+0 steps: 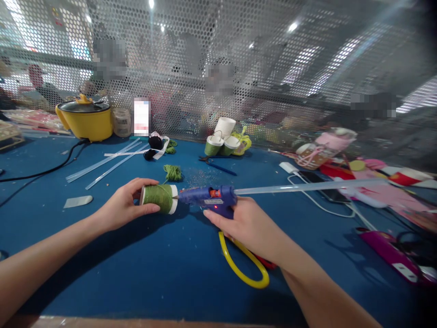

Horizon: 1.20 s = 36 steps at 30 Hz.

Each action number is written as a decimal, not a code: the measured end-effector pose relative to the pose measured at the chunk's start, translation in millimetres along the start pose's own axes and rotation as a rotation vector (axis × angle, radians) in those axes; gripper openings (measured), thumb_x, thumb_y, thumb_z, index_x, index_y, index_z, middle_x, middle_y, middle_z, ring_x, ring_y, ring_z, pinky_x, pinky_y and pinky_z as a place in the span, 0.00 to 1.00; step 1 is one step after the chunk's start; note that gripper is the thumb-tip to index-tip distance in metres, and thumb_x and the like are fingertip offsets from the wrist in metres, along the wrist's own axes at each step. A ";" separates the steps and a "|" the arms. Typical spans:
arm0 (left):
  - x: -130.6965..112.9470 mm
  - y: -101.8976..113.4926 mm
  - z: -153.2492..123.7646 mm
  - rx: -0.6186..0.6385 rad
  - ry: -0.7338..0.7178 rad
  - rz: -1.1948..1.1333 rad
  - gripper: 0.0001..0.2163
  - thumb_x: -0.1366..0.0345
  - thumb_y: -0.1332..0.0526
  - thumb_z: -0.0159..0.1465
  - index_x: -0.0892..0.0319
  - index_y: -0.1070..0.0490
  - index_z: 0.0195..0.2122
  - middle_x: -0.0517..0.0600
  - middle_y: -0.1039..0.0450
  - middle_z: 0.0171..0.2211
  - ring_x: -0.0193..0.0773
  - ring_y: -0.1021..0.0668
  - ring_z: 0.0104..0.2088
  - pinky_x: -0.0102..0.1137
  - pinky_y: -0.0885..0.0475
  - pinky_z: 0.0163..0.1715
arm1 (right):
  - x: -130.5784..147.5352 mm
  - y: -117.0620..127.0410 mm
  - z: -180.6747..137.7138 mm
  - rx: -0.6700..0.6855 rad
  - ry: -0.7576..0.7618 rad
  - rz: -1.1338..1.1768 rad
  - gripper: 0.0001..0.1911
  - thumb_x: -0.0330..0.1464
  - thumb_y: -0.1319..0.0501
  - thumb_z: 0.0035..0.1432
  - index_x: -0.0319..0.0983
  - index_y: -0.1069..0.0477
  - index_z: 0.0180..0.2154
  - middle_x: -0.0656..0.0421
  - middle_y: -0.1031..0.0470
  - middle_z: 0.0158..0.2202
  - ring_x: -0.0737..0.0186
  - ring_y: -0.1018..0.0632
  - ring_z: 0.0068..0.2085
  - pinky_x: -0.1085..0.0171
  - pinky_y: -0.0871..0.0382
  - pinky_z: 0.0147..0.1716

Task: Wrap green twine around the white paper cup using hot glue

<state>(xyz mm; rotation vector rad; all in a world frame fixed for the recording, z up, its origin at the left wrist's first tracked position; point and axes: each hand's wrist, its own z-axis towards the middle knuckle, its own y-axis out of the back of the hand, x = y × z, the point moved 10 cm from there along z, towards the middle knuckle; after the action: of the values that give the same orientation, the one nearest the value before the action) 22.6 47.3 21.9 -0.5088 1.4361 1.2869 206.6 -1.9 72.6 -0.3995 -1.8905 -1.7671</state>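
Observation:
My left hand (pixel 131 202) grips a small paper cup (pixel 160 198) wrapped in green yarn, lying on its side with its white rim to the right. In my right hand (pixel 246 225) is a blue hot glue gun (pixel 218 200) with a red light lit; its nozzle meets the cup's rim or sits just in front of it. A long clear glue stick (pixel 307 187) juts out of the gun's back. Behind the cup lies a bundle of green yarn (pixel 173 172), a strand running toward the cup. Under my right hand are scissors with a yellow handle (pixel 246 266), partly hidden.
At the back stand yarn-wrapped cups (pixel 214 145), white cups (pixel 225 126) and pliers (pixel 220 166). Loose glue sticks (pixel 105 161) and a yellow electric pot (pixel 87 120) are on the left. A phone (pixel 324 187), a white cable and a purple power strip (pixel 392 255) lie right.

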 end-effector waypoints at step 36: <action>-11.2 2.3 -1.0 -0.016 -0.114 0.068 0.20 0.61 0.36 0.53 0.56 0.35 0.46 0.52 0.34 0.43 0.45 0.27 0.43 0.44 0.31 0.45 | -4.8 -0.3 -1.3 0.011 -0.044 0.030 0.14 0.39 0.45 0.53 0.40 0.39 0.20 0.64 0.36 0.15 0.68 0.37 0.17 0.68 0.42 0.18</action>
<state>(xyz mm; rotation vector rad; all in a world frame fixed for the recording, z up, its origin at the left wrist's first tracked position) 23.8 43.5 32.6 -0.3930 1.3587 1.3610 210.6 -2.6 69.7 -0.4640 -1.9136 -1.7415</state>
